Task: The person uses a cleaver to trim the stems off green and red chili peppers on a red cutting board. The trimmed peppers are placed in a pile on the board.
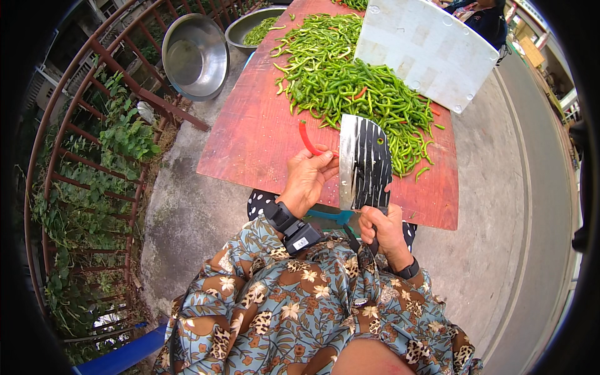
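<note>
A curved red chili pepper (307,139) is pinched between the thumb and fingers of my left hand (309,176), its green stem end pointing away from me. My right hand (382,227) grips the handle of a broad cleaver (365,161), whose dark, streaked blade stands up beside my left fingers. The bright cutting edge faces left, towards that hand. Behind the blade, a large heap of green chili peppers (347,79) with a few red ones covers much of the reddish wooden board (243,150).
A white plastic board (426,51) leans at the heap's far right. An empty steel basin (196,57) and another basin (238,35) holding green peppers stand at the far left, near a rusty metal railing (154,101). Another person (487,23) is at the far right.
</note>
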A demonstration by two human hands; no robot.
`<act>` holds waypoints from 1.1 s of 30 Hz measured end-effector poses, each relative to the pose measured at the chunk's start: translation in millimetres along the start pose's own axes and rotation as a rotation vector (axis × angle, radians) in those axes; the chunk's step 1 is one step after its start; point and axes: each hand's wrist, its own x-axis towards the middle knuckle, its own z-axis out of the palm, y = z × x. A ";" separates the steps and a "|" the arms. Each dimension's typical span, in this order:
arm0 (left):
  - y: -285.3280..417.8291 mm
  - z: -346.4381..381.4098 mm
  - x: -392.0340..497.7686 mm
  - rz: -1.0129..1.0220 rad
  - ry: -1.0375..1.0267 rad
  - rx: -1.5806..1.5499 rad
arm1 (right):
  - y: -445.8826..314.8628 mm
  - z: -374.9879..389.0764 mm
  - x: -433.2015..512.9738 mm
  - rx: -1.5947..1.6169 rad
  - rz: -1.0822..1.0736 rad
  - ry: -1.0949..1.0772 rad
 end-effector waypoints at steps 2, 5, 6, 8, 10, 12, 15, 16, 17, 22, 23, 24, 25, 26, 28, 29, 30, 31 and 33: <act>1.0 0.6 -0.2 0.003 -0.004 0.003 | 0.0 0.1 -0.4 0.005 0.000 0.007; 1.2 2.0 -0.7 0.006 -0.005 -0.001 | 0.5 0.6 -0.6 0.019 -0.005 0.013; 1.3 2.3 -0.8 0.008 -0.003 -0.002 | 0.6 0.7 -0.6 0.023 -0.009 0.012; 1.4 2.6 -1.0 0.008 -0.003 -0.009 | 0.8 0.6 -0.7 0.031 -0.014 0.009; 1.4 2.8 -0.8 -0.010 0.015 -0.006 | 0.8 0.3 -0.7 0.032 -0.017 0.009; 1.1 2.6 -0.5 -0.017 0.022 -0.004 | 0.7 -0.1 -0.7 0.031 -0.012 0.007; 0.6 1.6 -0.3 -0.015 0.020 0.000 | 0.8 -0.6 -0.6 0.026 -0.010 0.005; 0.6 0.9 -0.3 -0.015 0.020 0.000 | 0.9 -0.5 -0.6 0.019 -0.012 0.002; 0.3 0.4 -0.1 -0.014 0.020 0.001 | 0.9 -0.8 -0.5 0.019 -0.007 0.000; -0.7 -2.9 1.1 -0.006 0.006 0.011 | 0.8 -1.0 -0.2 0.004 -0.004 -0.003; -0.8 -3.3 1.7 -0.005 0.002 0.014 | 0.6 -1.0 -0.2 0.013 0.001 -0.002; -0.9 -3.7 2.0 -0.006 0.003 0.017 | 0.4 -1.0 -0.4 0.014 0.005 0.001; -0.9 -3.9 2.2 -0.007 0.003 0.020 | 0.3 -0.9 -0.7 0.012 0.007 0.002; -0.8 -4.1 2.3 -0.011 0.007 0.024 | 0.1 -0.8 -0.7 0.013 0.011 0.000; -0.5 -3.9 2.3 -0.007 0.009 0.033 | -0.3 -0.7 -0.9 0.002 0.011 -0.007; -0.2 -3.7 2.2 -0.005 0.013 0.038 | -0.4 -0.6 -0.9 0.009 0.013 -0.005; -0.1 -3.3 1.9 -0.002 0.018 0.039 | -0.5 -0.6 -1.2 0.011 0.013 -0.003; 0.1 -2.9 1.8 0.002 0.024 0.040 | -0.5 -0.5 -1.1 0.008 0.010 -0.003; 0.6 -2.0 1.6 0.011 0.032 0.045 | -0.6 -0.8 -0.8 0.001 0.014 0.003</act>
